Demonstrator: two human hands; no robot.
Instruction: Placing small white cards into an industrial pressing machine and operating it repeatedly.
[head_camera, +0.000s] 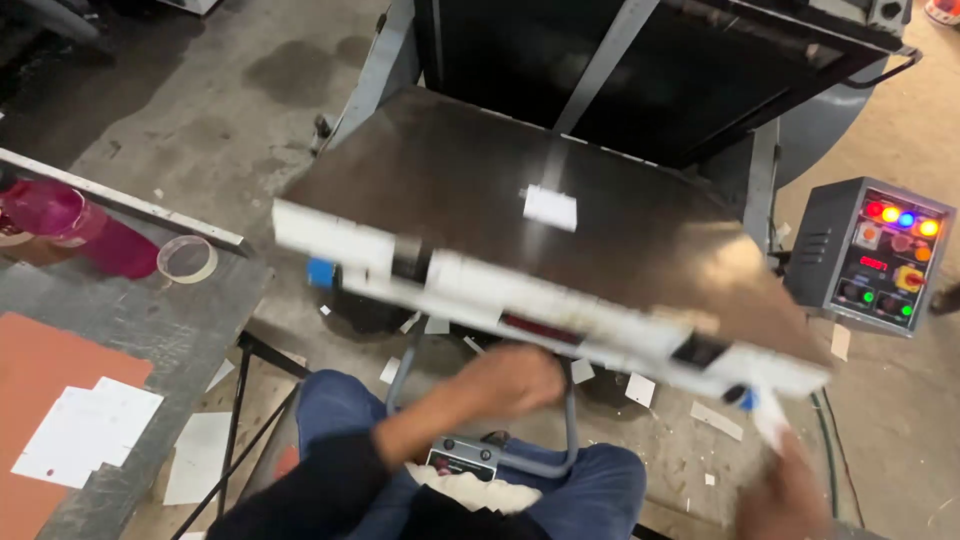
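A long white die-cut card sheet (470, 280), blurred by motion, lies slanted across the front edge of a dark metal press plate (450, 170). My left hand (512, 384) is curled at the sheet's near edge around its middle. Near the bottom right, my right hand (790, 490) is blurred and meets the sheet's right corner. A small white card piece (550, 207) lies on the plate. My knees in blue trousers (600, 490) are below the sheet.
A grey control box (880, 255) with coloured lit buttons stands at the right. A grey bench (170, 320) on the left carries a pink bottle (80, 225), a tape roll (187, 258), and white cards (85, 435) on an orange sheet. Paper scraps (715, 420) litter the floor.
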